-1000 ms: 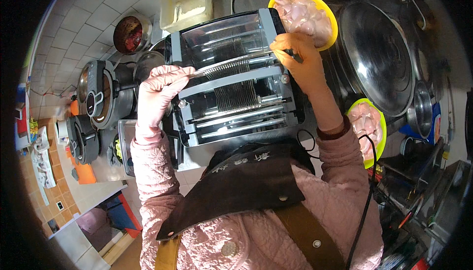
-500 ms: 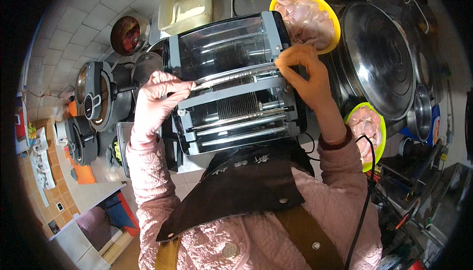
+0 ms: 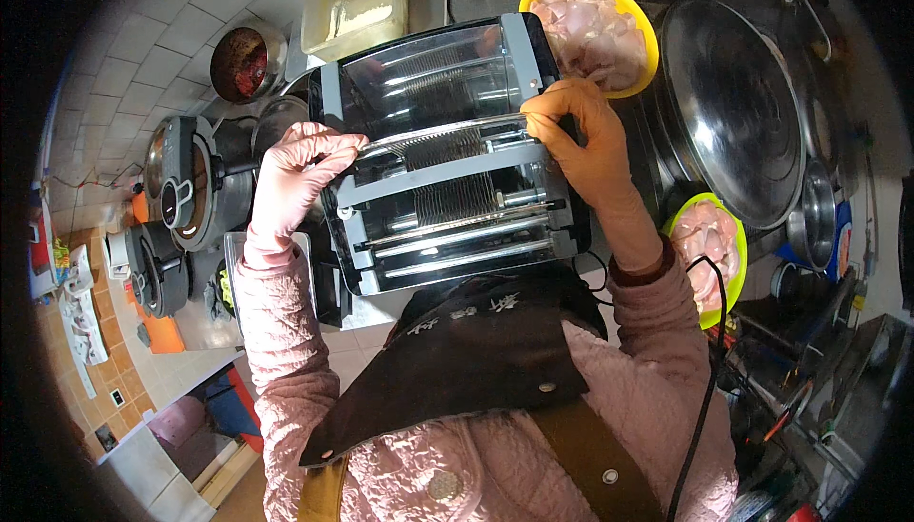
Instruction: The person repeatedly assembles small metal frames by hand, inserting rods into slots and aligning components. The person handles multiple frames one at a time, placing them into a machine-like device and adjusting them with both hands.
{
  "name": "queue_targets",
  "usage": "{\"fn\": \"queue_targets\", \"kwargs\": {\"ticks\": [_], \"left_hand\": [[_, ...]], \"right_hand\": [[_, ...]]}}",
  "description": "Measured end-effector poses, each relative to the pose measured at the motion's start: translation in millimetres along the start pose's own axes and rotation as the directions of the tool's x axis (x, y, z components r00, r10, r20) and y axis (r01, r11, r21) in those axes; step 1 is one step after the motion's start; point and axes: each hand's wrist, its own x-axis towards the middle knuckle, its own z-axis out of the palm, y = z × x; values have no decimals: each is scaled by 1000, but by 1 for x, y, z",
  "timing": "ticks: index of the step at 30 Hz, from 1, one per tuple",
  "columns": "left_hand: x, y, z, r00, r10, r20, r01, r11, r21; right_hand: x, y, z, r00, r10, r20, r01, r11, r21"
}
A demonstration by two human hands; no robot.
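Note:
A black machine (image 3: 338, 193) with grey side bars, clear panels and rows of close-set thin metal fins stands in front of me. Across its middle lies a shiny metal rod (image 3: 443, 129), just behind a grey crossbar (image 3: 447, 173). My left hand (image 3: 309, 168) pinches the rod's left end between thumb and fingers. At the other end, my right hand (image 3: 583, 136) is closed on the rod in the same way. Whether the rod rests on the machine or hangs just above it, I cannot tell.
Raw meat pieces fill a yellow bowl (image 3: 650, 70) behind my right hand and a green-rimmed bowl (image 3: 740, 279) at the right. A large metal lid (image 3: 733, 103) lies farther right. Behind the machine are a plastic tub (image 3: 319, 27) and a metal bowl (image 3: 276, 46). Cookers (image 3: 181, 198) stand left.
Both hands have shifted slightly left and away from me with the rod between them. More of the fins shows under the rod. The grip at both ends stays the same.

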Motion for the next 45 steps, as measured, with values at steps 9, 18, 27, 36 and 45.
{"fn": "queue_targets", "kwargs": {"ticks": [9,18,27,36,45], "left_hand": [[-10,8,-5,995,-11,103,15,999,-32],[-2,7,-9,977,-91,193,107,991,-76],[5,-6,-4,979,-110,169,124,989,-74],[4,-21,8,989,125,79,-126,992,2],[1,-21,22,991,128,-38,-128,992,3]], "right_hand": [[-3,-3,-9,996,33,84,-35,999,25],[0,6,-10,991,41,130,-40,999,-6],[6,14,-1,984,155,86,-155,988,-8],[7,7,2,991,71,113,-56,990,-132],[8,6,6,982,171,80,-150,964,-219]]}}
